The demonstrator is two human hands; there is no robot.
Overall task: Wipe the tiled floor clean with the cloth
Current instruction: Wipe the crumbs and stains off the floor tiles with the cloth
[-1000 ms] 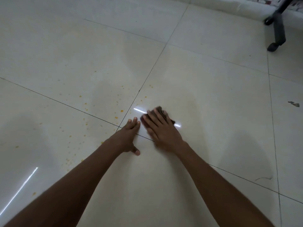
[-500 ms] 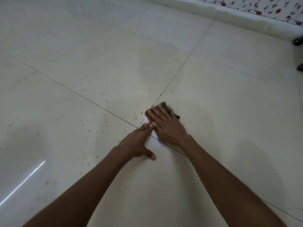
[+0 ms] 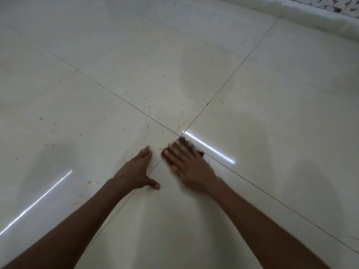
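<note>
writing: none readable is seen anywhere in view; the patterned strip (image 3: 330,2) at the top right edge is blurred and cut off, dark and red marks only.
right hand (image 3: 189,167): laid flat on the cloth, fingers (image 3: 175,152) straight and spread, pressed down on it; nothing is curled round. Hand is motion-blurred, so fingertip outlines are soft.
cloth (image 3: 185,143): dark, mostly hidden under the right hand; only its far edge and a corner near the wrist side are seen. It lies on the floor right at the crossing of the grout lines (image 3: 136,108). Colour and weave can't be told.
left hand (image 3: 138,171): planted flat on the floor just left of the right hand, apart from the cloth; fingers straight and together, thumb splayed out to the near side. Nothing is held.
floor (image 3: 252,133): glossy cream tiles, four met at the joint by the cloth. Two bright light streaks are reflected, one just beside the cloth, one at lower left.
specks (image 3: 89,182): small orange-yellow spots scattered on the tiles left of and beyond the hands; one sits between the two hands. What they are can't be told.
skirting (image 3: 310,14): pale raised edge along the top right, cut off by the frame.
forearms: both bare, run off the bottom edge.
</note>
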